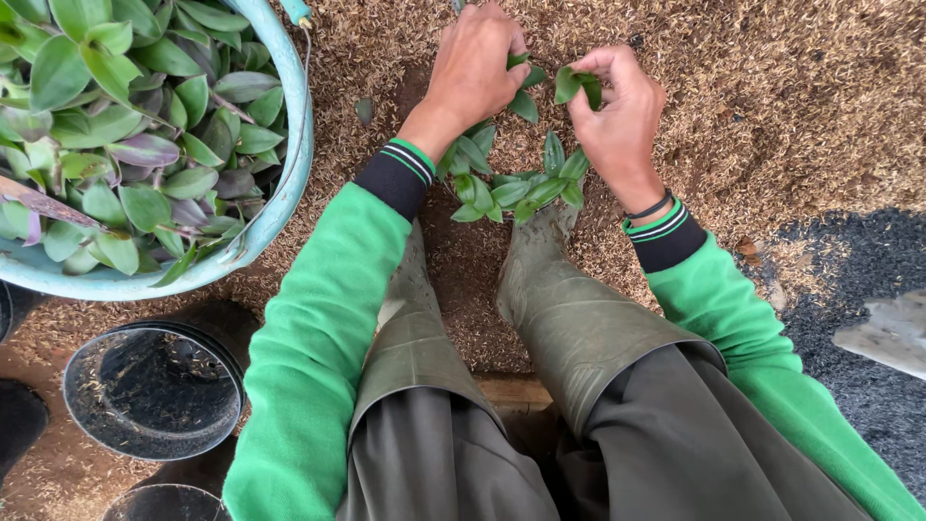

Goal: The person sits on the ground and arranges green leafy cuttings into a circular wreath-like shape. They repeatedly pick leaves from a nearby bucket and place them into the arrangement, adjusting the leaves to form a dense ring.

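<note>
While the left hand pins green cuttings against the husk bed, its grip clenched on their stems, the right hand pinches a leafy sprig; nearby, a blue basin holds more cuttings.

One pale blue basin of leafy cuttings, two black pots just below the basin, two hands, two rubber boots

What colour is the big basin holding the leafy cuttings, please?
The basin is light turquoise blue, seen best in the head view.
</note>
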